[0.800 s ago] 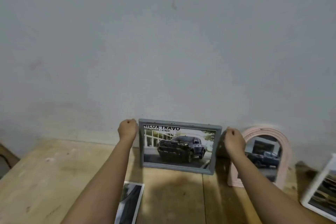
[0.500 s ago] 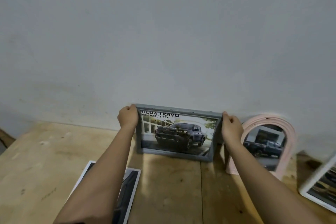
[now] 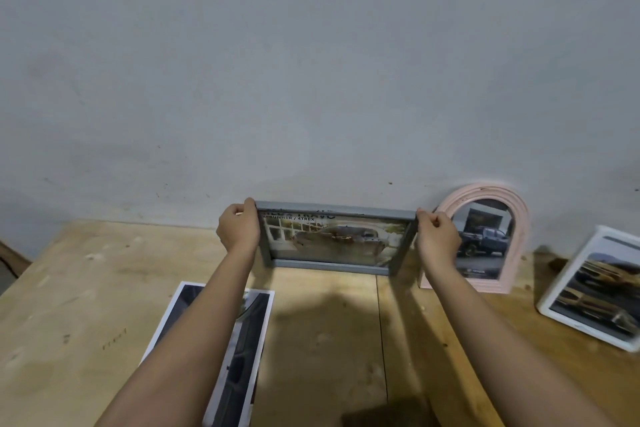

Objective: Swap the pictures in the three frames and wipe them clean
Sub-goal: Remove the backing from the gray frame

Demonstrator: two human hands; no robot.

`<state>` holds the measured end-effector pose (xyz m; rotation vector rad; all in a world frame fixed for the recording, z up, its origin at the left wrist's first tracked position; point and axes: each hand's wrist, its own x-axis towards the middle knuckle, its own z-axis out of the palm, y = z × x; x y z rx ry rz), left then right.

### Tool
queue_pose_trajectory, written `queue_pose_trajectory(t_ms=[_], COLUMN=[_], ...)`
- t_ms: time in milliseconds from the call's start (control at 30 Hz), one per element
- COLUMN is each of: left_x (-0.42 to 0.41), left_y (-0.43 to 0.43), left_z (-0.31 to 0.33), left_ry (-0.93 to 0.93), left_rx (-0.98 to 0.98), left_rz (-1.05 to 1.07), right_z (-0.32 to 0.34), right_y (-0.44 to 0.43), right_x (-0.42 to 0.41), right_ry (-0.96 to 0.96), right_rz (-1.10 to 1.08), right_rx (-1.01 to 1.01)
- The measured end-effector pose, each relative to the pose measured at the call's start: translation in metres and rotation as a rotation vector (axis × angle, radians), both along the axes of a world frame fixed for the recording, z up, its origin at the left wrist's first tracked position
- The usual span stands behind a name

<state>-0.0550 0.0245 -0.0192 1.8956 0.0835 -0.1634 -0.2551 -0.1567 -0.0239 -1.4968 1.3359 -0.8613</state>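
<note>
A grey rectangular frame [image 3: 334,241] with a picture of a dark pickup stands at the back of the wooden table [image 3: 86,274], tilted back with its glass catching glare. My left hand [image 3: 239,229] grips its upper left corner and my right hand [image 3: 438,239] grips its upper right corner. Just right of it a pink arched frame [image 3: 485,236] with a blue pickup picture leans on the wall. Further right, a white frame [image 3: 595,288] with a gold car picture lies tilted. A loose dark print [image 3: 214,350] lies flat under my left forearm.
A bare grey wall [image 3: 311,62] runs along the back of the table. The table's left edge [image 3: 14,284] drops off at the far left, with a dark object beyond it. A dark shape [image 3: 381,418] sits at the table's near edge.
Both hands slid from the frame's sides up to its top corners, and the frame tipped backward, so glare now covers its picture. The view dropped, showing more of the table and the loose print.
</note>
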Motion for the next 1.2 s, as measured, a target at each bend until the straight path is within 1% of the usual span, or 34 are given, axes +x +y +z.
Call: queue_pose_trajectory(t_ms=[233, 433, 600, 767, 833, 900, 967, 1033, 1133, 1200], left_x=[-0.046, -0.091, -0.139, -0.202, -0.227, -0.246, -0.261, -0.269, -0.286, -0.296], left_y=[0.039, 0.045, 0.031, 0.014, 0.013, 0.012, 0.009, 0.010, 0.007, 0.007], left_z=[-0.009, -0.020, -0.017, -0.019, -0.028, -0.040, -0.052, -0.061, -0.081, -0.092], left_ry=[-0.018, -0.003, -0.005, 0.026, 0.039, 0.009, -0.049, -0.083, -0.099, -0.068], left_rx=[-0.129, -0.150, -0.167, -0.301, -0.328, -0.341, -0.324, -0.265, -0.121, -0.083], left_rz=[-0.069, -0.148, -0.213, -0.307, -0.346, -0.360, -0.376, -0.416, -0.493, -0.499], right_z=[0.002, -0.005, -0.008, -0.014, -0.016, -0.023, -0.037, -0.052, -0.065, -0.073], right_y=[0.048, 0.074, 0.073, 0.058, 0.052, 0.049, 0.047, 0.048, 0.045, 0.043], right_x=[-0.059, -0.116, -0.161, -0.216, -0.236, -0.254, -0.272, -0.286, -0.305, -0.315], right_ry=[-0.033, -0.078, -0.106, -0.154, -0.163, -0.171, -0.160, -0.158, -0.129, -0.086], right_rz=[-0.139, -0.325, -0.453, -0.592, -0.612, -0.615, -0.640, -0.664, -0.670, -0.662], right_rx=[-0.109, -0.122, -0.130, -0.086, -0.081, -0.066, -0.033, -0.005, 0.023, 0.034])
